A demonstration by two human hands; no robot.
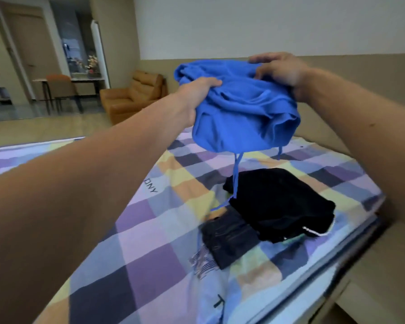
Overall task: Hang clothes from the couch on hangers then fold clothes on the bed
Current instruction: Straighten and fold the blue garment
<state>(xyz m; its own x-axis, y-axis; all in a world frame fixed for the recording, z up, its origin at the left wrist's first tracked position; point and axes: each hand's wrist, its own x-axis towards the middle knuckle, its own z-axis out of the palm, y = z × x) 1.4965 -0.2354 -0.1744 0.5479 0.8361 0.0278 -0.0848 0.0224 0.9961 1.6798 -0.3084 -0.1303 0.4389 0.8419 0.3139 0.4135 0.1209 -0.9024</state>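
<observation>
A bunched blue garment (239, 113) with dangling drawstrings hangs in the air above the bed (150, 230). My left hand (197, 94) grips its left side, thumb over the top of the cloth. My right hand (278, 69) holds its upper right edge with fingers curled over the fabric. Below it on the checked bedspread lie a folded black garment (278, 204) and folded dark jeans (229, 239), side by side and touching. A striped cloth (202, 263) peeks out under the jeans.
A tan leather couch (131, 97) stands beyond the bed's far end, with a table and orange chair (59, 90) further left. The bed's right edge meets a beige ledge (372, 277). A wall runs behind.
</observation>
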